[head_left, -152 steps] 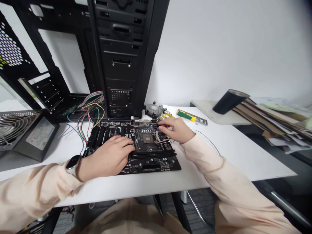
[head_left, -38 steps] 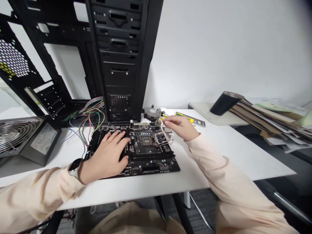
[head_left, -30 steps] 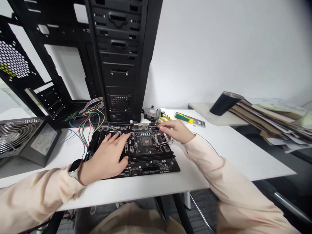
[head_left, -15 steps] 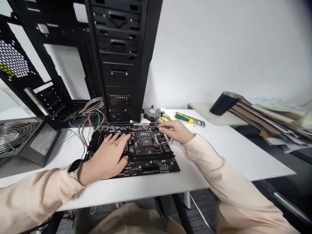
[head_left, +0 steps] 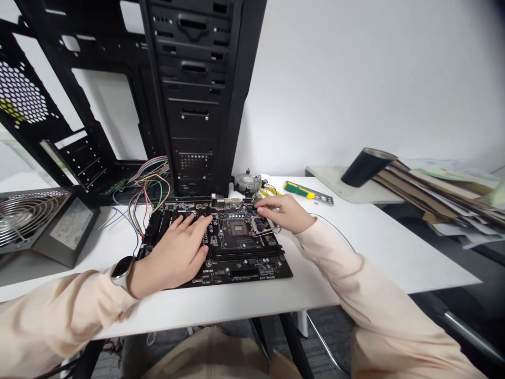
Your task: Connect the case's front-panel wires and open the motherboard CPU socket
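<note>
A black motherboard (head_left: pixel 244 258) lies flat on the white table. My left hand (head_left: pixel 173 252) rests palm down on its left part, fingers spread, covering several slots. The CPU socket (head_left: pixel 238 228) shows right of that hand, its metal load plate (head_left: pixel 261 225) raised on the right side. My right hand (head_left: pixel 286 211) is at the board's upper right edge, beside the load plate, with thumb and index finger pinched together. Whatever lies between those fingertips is too small or hidden to make out.
A black computer case (head_left: pixel 197 131) stands behind the board, with coloured wires (head_left: pixel 148 184) at its foot. A power supply (head_left: pixel 67 226) sits at left. Behind my right hand are a CPU cooler (head_left: pixel 246 182) and a green-yellow tool (head_left: pixel 299 190). Stacked papers (head_left: pixel 430 195) and a dark cylinder (head_left: pixel 365 167) are at right.
Both hands keep nearly the same places on and beside the motherboard. The whole view has shifted very slightly.
</note>
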{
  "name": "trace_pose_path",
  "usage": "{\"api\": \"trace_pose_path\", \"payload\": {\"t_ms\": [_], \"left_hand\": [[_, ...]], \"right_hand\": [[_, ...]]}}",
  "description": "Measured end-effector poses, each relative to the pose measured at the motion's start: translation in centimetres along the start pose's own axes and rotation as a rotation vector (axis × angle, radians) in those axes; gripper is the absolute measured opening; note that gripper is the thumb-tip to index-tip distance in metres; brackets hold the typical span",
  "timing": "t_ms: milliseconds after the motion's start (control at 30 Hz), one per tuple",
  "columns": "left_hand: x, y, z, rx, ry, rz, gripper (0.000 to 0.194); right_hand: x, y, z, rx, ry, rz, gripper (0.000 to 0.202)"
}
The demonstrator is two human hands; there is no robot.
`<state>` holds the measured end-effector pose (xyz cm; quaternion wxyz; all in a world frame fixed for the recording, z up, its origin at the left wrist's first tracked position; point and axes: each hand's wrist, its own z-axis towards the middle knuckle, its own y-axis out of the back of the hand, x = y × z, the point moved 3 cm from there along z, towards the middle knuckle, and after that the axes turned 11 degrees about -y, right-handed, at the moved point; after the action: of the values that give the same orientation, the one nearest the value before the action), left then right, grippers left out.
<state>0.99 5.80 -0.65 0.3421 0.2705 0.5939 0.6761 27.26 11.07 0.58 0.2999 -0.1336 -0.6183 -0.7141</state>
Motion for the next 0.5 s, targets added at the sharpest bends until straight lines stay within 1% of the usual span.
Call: {"api": "trace_pose_path", "payload": {"t_ms": [167,500], "left_hand": [[-0.03,-0.06,0.03,0.023,0.004,0.012,0.057],[-0.03,-0.12,0.05,-0.003,-0.005,0.027,0.054]], "right_hand": [[0.28,-0.14,-0.12,-0.015,0.042,-0.003,0.025],[0.58,-0.33,-0.22,0.002,0.058,-0.057,0.027]]}}
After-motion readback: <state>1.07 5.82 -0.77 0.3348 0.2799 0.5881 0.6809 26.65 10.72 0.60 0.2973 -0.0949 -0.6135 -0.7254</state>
